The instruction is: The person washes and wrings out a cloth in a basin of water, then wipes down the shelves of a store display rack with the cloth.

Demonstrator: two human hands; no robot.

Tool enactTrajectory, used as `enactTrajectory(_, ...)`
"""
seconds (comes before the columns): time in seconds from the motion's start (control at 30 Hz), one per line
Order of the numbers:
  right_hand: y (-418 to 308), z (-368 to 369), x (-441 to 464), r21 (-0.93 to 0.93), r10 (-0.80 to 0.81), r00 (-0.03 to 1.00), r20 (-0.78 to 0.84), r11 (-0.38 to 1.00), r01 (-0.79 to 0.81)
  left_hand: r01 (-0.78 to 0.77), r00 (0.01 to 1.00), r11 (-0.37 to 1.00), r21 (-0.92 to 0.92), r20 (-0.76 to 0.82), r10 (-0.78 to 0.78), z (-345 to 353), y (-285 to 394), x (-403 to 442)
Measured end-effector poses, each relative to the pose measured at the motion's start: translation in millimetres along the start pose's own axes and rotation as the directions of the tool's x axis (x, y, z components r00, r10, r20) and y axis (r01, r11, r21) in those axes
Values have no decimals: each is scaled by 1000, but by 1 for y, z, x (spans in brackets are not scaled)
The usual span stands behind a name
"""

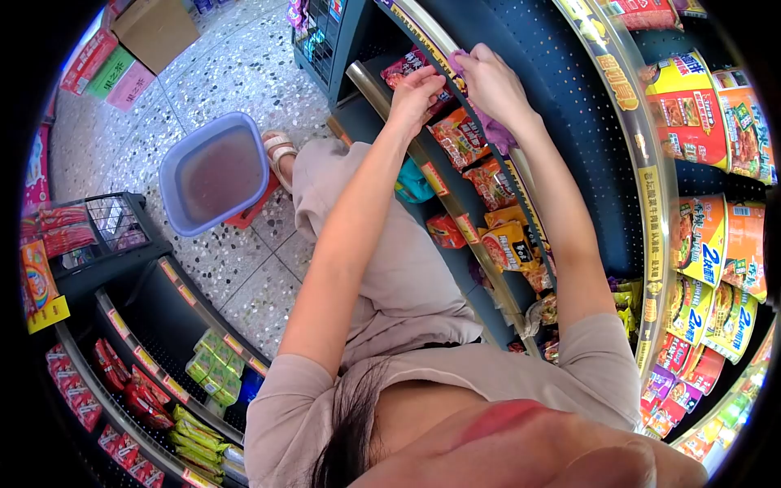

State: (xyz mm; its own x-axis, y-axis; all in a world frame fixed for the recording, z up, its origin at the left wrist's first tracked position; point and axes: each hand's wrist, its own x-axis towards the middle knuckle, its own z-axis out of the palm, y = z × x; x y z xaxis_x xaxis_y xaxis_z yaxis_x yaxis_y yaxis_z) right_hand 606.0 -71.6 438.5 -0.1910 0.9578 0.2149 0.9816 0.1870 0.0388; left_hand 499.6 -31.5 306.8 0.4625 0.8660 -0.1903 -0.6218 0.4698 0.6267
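Purple cloth (498,137) lengthwise along shelf edge (425,32), pinched by right hand (498,85), left hand (416,96) half-spread

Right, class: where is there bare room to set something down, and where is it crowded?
Bare: the dark shelf between the right hand and the yellow label strip; also the floor between basin and cardboard box. Crowded: the lower shelf, thick with packets.

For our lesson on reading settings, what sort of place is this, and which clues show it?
Probably a grocery or convenience store: instant-noodle tubs and colourful food packets line shelves edged with what look like price labels.
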Motion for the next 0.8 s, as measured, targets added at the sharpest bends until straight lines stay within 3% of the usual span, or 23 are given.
enactTrajectory(0.73, -3, 37, 106, -105, -131, 985, -112, 987, 119, 0, 999, 995, -97, -36, -3, 5, -5, 9)
enactTrajectory(0.8, -16, 21, 116, 19, -77, 996, -48, 997, 78, -2, 999, 997, -77, -53, -2, 5, -4, 8)
